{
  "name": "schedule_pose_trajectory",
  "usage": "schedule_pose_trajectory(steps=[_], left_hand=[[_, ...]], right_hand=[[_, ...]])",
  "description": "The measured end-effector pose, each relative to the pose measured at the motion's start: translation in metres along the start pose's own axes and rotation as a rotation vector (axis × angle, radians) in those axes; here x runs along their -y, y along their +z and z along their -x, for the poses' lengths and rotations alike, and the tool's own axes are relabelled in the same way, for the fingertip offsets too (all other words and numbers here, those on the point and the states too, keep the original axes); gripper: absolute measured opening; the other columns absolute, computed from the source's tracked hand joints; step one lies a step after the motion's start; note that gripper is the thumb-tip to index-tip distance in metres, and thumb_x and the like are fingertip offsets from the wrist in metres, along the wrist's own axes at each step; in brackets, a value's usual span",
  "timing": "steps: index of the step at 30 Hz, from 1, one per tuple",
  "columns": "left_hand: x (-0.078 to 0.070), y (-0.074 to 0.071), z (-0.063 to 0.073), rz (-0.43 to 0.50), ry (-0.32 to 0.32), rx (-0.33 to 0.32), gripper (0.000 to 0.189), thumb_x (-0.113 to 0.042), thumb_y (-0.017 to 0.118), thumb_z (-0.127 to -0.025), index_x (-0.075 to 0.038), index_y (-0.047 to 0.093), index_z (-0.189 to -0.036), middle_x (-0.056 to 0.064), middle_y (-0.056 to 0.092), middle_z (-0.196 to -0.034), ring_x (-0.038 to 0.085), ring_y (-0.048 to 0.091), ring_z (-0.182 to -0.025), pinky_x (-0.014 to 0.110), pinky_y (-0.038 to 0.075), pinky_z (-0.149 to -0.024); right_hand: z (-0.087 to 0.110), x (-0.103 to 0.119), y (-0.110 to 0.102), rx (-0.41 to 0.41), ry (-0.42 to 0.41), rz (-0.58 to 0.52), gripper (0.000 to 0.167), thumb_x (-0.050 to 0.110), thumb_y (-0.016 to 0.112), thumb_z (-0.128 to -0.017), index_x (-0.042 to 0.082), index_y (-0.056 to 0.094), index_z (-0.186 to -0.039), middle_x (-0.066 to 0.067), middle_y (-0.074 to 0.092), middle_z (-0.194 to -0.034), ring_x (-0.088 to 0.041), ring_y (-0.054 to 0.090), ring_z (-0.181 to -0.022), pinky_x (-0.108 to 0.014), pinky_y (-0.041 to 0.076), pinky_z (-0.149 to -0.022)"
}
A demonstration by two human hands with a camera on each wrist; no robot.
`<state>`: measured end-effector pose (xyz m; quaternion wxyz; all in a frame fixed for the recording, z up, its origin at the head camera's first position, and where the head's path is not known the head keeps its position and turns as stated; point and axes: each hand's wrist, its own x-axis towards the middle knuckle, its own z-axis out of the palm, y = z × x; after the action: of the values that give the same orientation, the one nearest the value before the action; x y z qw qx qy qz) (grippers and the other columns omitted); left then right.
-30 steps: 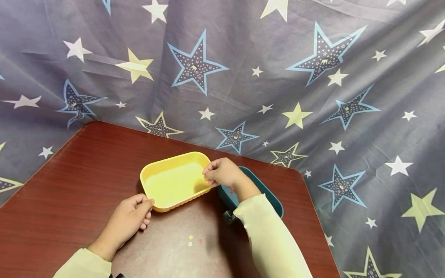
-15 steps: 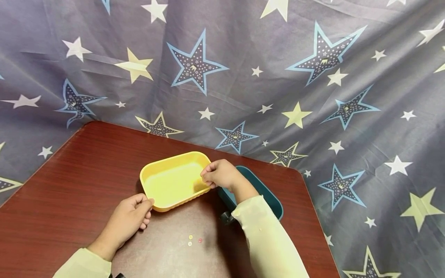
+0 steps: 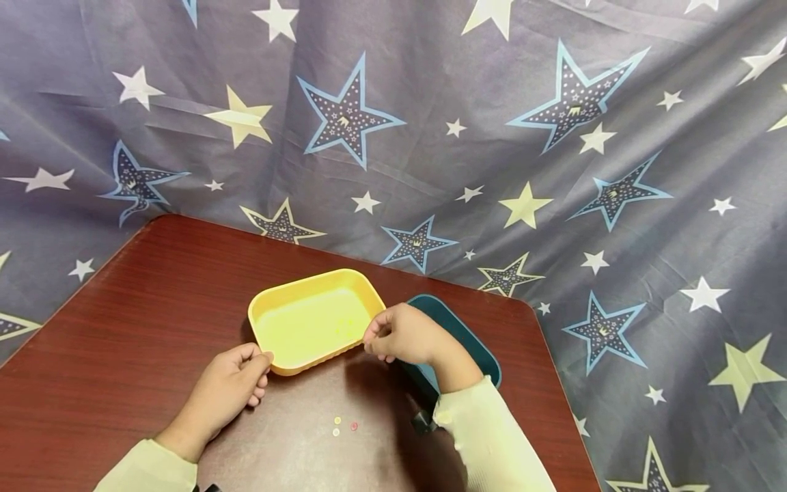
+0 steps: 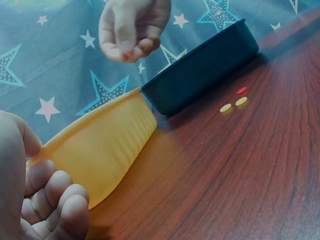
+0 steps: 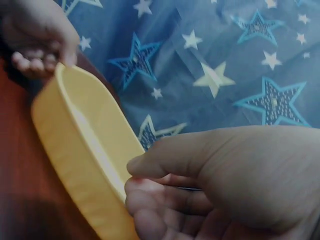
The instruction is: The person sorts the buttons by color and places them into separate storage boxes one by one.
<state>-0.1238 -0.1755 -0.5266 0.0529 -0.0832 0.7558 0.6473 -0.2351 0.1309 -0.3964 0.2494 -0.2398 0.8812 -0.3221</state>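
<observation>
My left hand (image 3: 230, 383) pinches the near-left corner of a yellow plastic tray (image 3: 301, 324) between thumb and forefinger. Faint small yellow bits (image 3: 347, 328) show on its floor. By the tray's near-right corner hovers my right hand (image 3: 402, 335), fingers loosely bent. In the right wrist view its thumb (image 5: 150, 162) lies close to the forefinger, and nothing shows between them. A dark teal tray (image 3: 470, 342) stands behind that forearm, partly hidden. Nearer to me on the table lie a yellow disc (image 3: 337, 420), a paler disc (image 3: 335, 432) and a red disc (image 3: 354, 426), all button-sized.
The reddish-brown wooden table (image 3: 154, 307) ends at a star-printed cloth (image 3: 424, 171) hanging at the back and right. Under my right sleeve a black wrist mount (image 3: 423, 421) sticks out. In the left wrist view, the two trays stand end to end, very close together.
My right hand has moved from above the yellow tray's right end toward me and slightly right, uncovering the tray's right side. The left hand, trays and discs on the table stay where they were.
</observation>
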Motion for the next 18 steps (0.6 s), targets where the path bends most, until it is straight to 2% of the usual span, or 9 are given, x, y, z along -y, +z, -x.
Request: schedule_pose_trajectory(steps=[5, 10, 18], left_hand=[[-0.001, 0.0, 0.0, -0.008, -0.012, -0.002, 0.036, -0.032, 0.062, -0.115, -0.002, 0.061, -0.096, 0.004, 0.063, -0.083, 0.013, 0.064, -0.065, 0.029, 0.062, -0.057], [-0.002, 0.001, 0.001, -0.011, -0.018, 0.005, 0.036, -0.033, 0.062, -0.116, -0.002, 0.061, -0.097, 0.004, 0.063, -0.083, 0.013, 0.063, -0.065, 0.029, 0.061, -0.058], [-0.001, 0.001, 0.0, -0.02, -0.021, 0.002, 0.036, -0.033, 0.061, -0.116, -0.003, 0.061, -0.097, 0.004, 0.063, -0.083, 0.013, 0.063, -0.065, 0.029, 0.061, -0.057]], right_hand=[[0.015, 0.001, 0.029, 0.015, -0.066, 0.123, 0.008, 0.013, 0.085, -0.093, 0.019, 0.082, -0.09, 0.012, 0.071, -0.072, -0.003, 0.064, -0.066, -0.021, 0.054, -0.065], [0.022, -0.001, 0.064, 0.058, -0.099, 0.236, 0.012, 0.012, 0.088, -0.09, 0.022, 0.082, -0.091, 0.02, 0.071, -0.075, 0.008, 0.063, -0.071, -0.014, 0.054, -0.07], [0.022, -0.009, 0.097, 0.057, -0.094, 0.347, 0.018, 0.011, 0.091, -0.085, 0.024, 0.081, -0.092, 0.024, 0.067, -0.071, 0.011, 0.059, -0.067, -0.01, 0.049, -0.067]])
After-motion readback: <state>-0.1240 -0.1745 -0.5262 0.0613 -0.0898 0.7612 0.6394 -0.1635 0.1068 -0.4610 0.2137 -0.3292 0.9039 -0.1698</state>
